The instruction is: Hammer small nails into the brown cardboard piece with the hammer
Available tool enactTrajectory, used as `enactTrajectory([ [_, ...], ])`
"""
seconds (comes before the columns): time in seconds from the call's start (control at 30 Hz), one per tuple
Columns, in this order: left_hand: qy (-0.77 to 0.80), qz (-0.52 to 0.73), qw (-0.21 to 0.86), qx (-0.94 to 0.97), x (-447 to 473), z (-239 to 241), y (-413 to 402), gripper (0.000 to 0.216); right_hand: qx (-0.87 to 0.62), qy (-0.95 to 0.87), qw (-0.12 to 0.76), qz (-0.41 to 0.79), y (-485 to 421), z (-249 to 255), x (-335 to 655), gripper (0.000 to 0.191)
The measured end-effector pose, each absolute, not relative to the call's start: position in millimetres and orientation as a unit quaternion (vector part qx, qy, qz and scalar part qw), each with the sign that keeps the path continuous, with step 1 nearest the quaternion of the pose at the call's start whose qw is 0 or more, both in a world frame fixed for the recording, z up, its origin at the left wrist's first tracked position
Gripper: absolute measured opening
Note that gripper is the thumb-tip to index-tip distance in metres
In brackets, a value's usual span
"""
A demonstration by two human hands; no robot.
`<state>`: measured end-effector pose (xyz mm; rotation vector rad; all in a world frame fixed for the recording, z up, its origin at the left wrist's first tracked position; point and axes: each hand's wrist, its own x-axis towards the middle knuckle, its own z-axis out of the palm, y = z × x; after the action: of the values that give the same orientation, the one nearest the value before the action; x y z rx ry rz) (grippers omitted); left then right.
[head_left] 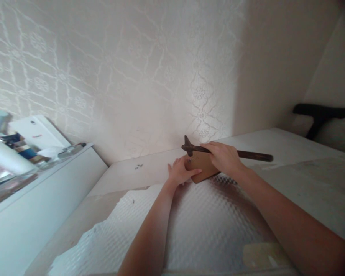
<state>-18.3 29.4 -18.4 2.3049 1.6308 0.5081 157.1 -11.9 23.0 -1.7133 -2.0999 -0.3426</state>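
Observation:
My right hand is wrapped round the handle of a dark hammer, whose head points left. Below the hammer's head is a flat brown board, tilted, with a row of small marks or pieces near its upper left edge, too small to name. My left hand grips the board's left side, thumb across its face and fingers at the far edge. Whether the hammer's head touches the board I cannot tell. Under both hands spreads a silvery quilted sheet.
A few small metal bits lie on the white surface by the patterned wall. At left a white cabinet carries a white box and clutter. A black T-shaped object stands at right.

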Motion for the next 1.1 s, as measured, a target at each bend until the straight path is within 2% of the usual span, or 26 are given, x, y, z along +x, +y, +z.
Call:
enactTrajectory([
  [0.4,0.558,0.179,0.138,0.798,-19.1,-19.4,29.2,0.069,-0.608,-0.755,0.215,-0.119,-12.6,21.4,156.6,0.044],
  [0.57,0.558,0.178,0.136,0.799,-18.3,-18.2,29.0,0.07,-0.61,-0.761,0.192,-0.106,-11.8,21.1,156.4,0.044],
  [0.73,0.562,0.17,0.132,0.798,-17.8,-16.7,28.1,0.07,-0.607,-0.755,0.214,-0.122,-11.0,20.5,156.7,0.045],
  [0.93,0.555,0.171,0.13,0.804,-18.7,-18.9,29.5,0.071,-0.61,-0.762,0.189,-0.103,-11.1,20.4,156.3,0.045],
  [1.1,0.553,0.183,0.132,0.802,-19.5,-22.0,31.4,0.07,-0.609,-0.752,0.228,-0.113,-12.2,20.7,156.5,0.044],
])
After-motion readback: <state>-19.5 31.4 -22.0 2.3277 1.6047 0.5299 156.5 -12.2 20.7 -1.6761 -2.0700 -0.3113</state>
